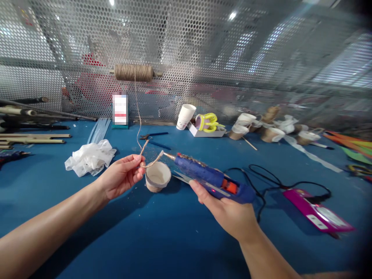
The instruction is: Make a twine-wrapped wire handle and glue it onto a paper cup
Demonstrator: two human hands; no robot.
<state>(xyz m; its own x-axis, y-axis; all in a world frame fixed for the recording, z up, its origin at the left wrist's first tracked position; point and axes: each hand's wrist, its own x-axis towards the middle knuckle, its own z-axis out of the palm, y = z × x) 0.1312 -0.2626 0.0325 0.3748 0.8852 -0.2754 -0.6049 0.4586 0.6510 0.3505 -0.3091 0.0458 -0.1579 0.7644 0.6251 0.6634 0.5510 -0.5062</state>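
Between the thumb and fingers of my left hand (124,174) is pinched a length of brown twine (154,161), which runs up to a spool (133,73) on a rod at the mesh wall. My right hand (229,213) grips a blue hot glue gun (203,172) with a small red light lit. Its nozzle points left and is at the loose end of the twine, where a pale tip shows. Just below stands a small paper cup (157,178) with a brown outside and pale inside. Scissor blades (182,177) show partly behind the glue gun.
Blue-handled pliers (154,140) lie behind the cup. A crumpled white plastic bag (91,157) is at left, near bamboo sticks (35,138). Stacked paper cups (186,116) and a white box (206,131) stand at the back. A magenta power strip (318,211) with black cable lies right.
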